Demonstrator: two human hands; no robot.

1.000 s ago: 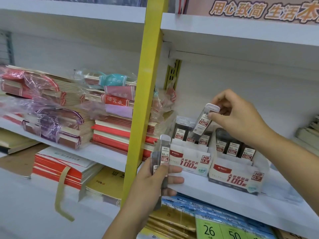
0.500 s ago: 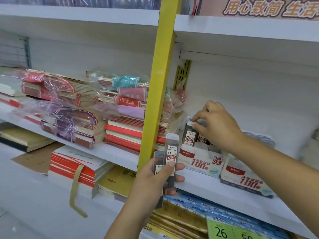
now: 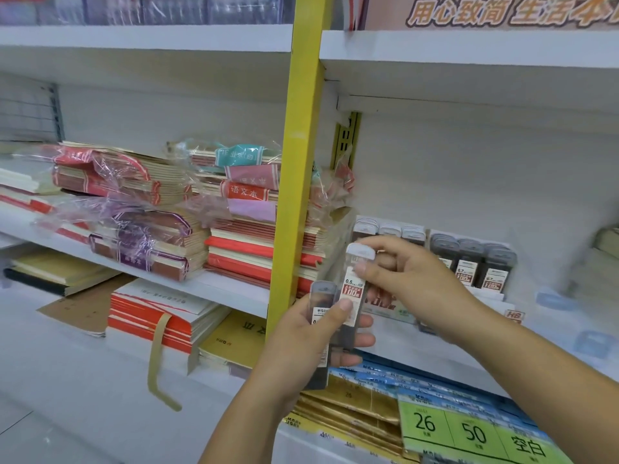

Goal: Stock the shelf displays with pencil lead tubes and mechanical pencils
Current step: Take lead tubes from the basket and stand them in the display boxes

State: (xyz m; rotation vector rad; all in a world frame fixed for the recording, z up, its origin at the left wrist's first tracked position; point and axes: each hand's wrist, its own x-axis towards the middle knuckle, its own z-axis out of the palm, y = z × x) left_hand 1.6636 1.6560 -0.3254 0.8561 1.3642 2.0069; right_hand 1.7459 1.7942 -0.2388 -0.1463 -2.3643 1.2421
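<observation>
My left hand grips two clear pencil lead tubes with red-and-white labels, held upright in front of the shelf. My right hand pinches the upper part of the taller tube, just under its white cap. The shorter tube stays under my left thumb. Behind my hands stand two white display boxes: the left display box with tubes in it, largely hidden by my hands, and the right display box holding dark 0.7 tubes.
A yellow upright post divides the shelving. Left of it lie wrapped stacks of notebooks and red-edged pads. Below the shelf edge sit blue and gold packs and green price tags.
My right hand has left the left display box, where it set a tube, and come back to my left hand. It now pinches the taller tube there.
</observation>
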